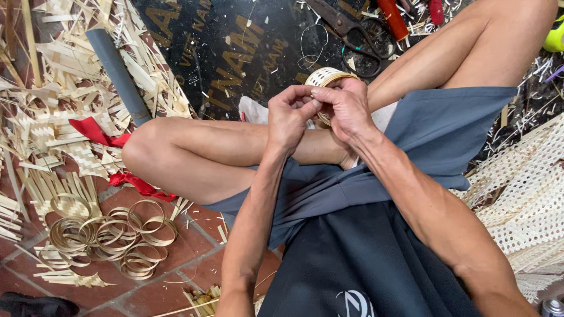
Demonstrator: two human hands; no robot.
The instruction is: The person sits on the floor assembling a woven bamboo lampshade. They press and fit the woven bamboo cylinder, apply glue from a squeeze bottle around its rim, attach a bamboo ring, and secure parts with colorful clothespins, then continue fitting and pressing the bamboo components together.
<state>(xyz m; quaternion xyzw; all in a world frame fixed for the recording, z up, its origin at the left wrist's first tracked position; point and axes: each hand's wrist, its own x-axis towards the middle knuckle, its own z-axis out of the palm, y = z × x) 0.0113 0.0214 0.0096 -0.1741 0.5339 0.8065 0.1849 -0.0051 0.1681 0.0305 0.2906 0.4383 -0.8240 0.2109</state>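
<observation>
Head view: the person sits cross-legged on a tiled floor, both hands raised together above the crossed shins. The small woven basket (pixel 325 77) (pale, with an open lattice wall and a bamboo band at its rim) sits directly behind and slightly above the knuckles, on the far side of both hands from the camera. Its round mouth appears tilted toward the right hand; most of the body is hidden by the fingers, so the exact axis cannot be fixed.

The right hand (pixel 346 107) wraps the basket's near side, fingers curled over the rim and pressed onto it. The left hand (pixel 289 114) meets it from the left, thumb and forefinger closed in a pinch at the rim; what it pinches is too small to tell, possibly a thin strip. Both hands touch the basket; the right carries it.

Both forearms converge from the lower frame, wrists bent inward.

Surroundings: coiled bamboo bands (pixel 111 235) lie on the floor well to the left, scissors (pixel 352 35) beyond the hands, a woven lattice sheet (pixel 529 194) at right
</observation>
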